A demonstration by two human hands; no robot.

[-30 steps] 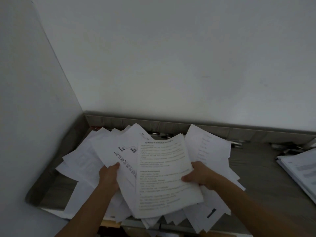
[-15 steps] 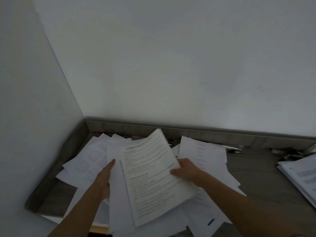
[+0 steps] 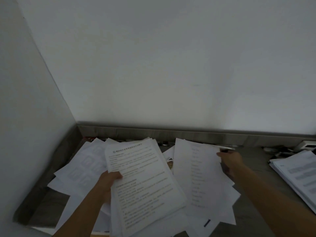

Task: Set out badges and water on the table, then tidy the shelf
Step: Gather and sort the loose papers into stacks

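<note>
Loose white printed sheets (image 3: pixel 82 168) heaped on grey wood-grain shelf (image 3: pixel 256 170): left hand (image 3: pixel 109 180) grips text-covered stack (image 3: pixel 145 177), thumb on top; right hand (image 3: pixel 230 161) pinches single sheet (image 3: pixel 196 168) by its edge.

Printed sheets (image 3: pixel 143 182) carry text, too blurred to read.

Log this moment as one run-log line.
step: tidying shelf | left grip: holds paper stack | right grip: at loose sheet edge, hold unclear | rest: papers scattered
</note>
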